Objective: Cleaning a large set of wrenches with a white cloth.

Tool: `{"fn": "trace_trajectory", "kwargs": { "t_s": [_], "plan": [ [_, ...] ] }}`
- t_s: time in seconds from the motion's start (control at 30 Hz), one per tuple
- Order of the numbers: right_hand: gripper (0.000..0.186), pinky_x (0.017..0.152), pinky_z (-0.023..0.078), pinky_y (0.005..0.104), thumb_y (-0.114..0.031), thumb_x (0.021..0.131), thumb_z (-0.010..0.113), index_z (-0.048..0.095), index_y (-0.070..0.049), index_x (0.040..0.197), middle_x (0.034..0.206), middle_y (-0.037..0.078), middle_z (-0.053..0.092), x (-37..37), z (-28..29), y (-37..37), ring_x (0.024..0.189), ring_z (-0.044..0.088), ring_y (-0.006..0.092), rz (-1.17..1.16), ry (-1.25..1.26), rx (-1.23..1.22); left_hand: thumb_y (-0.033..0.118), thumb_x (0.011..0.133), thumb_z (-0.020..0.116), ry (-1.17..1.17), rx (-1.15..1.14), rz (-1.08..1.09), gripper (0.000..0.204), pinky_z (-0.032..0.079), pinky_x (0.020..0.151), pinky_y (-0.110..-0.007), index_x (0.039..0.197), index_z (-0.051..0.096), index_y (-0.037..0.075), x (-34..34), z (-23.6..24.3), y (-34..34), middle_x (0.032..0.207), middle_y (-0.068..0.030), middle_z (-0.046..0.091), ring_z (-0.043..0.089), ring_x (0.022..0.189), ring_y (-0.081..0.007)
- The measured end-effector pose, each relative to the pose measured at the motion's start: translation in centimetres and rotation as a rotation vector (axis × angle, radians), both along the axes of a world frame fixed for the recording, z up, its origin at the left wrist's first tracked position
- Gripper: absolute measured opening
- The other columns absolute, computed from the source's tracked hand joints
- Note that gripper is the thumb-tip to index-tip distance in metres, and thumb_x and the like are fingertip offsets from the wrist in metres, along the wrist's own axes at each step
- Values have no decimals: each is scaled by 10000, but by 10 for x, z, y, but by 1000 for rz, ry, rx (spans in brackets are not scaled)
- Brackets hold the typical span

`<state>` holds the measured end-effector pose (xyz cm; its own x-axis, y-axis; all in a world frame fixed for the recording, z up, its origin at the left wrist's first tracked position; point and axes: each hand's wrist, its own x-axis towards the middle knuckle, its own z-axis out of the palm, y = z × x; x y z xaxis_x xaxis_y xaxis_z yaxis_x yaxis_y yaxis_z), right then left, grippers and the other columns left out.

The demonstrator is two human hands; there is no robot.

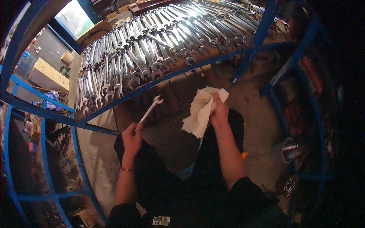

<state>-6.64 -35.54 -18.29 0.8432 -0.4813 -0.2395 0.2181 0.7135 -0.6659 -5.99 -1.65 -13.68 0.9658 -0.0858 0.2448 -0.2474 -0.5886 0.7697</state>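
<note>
My left hand (132, 138) is closed around the lower end of a combination wrench (150, 109), whose open jaw points up and to the right. My fingers cover the wrench's other end. To the right, my right hand (220, 112) grips a crumpled pale cloth (202, 111), perhaps paper, which hangs down to the left of my fingers. Wrench and cloth are apart, both held over my lap. Beyond my hands, many shiny wrenches (146, 53) lie side by side in rows on a table.
The table has a blue metal edge (159, 81). Blue frame bars (262, 34) rise on the right, with more blue shelving (45, 152) at left. A cream box (49, 78) stands far left. A round metal container (289, 150) sits at lower right on the dim floor.
</note>
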Motion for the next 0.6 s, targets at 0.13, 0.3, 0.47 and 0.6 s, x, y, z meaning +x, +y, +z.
{"fn": "trace_trajectory", "kwargs": {
  "t_s": [0.13, 0.3, 0.47, 0.6],
  "plan": [
    [366, 860, 473, 387, -230, 878, 641, 525, -41, 1170, 1067, 72, 583, -4, 10, 16, 982, 566, 238, 107, 119, 55, 247, 914, 583, -86, 35, 247, 310, 339, 486, -291, 774, 596, -29, -52, -12, 85, 546, -60, 478, 413, 528, -104],
    [331, 844, 480, 391, -205, 883, 629, 541, -26, 1148, 1045, 84, 592, -4, 7, 15, 954, 578, 239, 192, 144, 17, 271, 915, 568, 81, -112, 551, 360, 347, 503, -310, 737, 595, -40, -100, -62, 149, 575, -49, 489, 441, 580, -102],
    [311, 814, 495, 398, -197, 880, 627, 561, -32, 1135, 1033, 88, 601, 15, -15, 37, 926, 591, 254, 230, 203, -31, 195, 879, 527, 425, 89, 680, 300, 387, 515, -373, 729, 620, -48, -146, -242, 249, 642, -121, 584, 511, 578, -208],
    [352, 814, 484, 389, -156, 863, 629, 538, -23, 1175, 1050, 92, 597, 27, -26, 64, 944, 586, 250, 255, 308, -149, 192, 853, 525, 234, 645, 443, 240, 468, 581, -427, 864, 662, -4, -200, -377, 304, 772, -186, 650, 603, 652, -329]
  ]
}}
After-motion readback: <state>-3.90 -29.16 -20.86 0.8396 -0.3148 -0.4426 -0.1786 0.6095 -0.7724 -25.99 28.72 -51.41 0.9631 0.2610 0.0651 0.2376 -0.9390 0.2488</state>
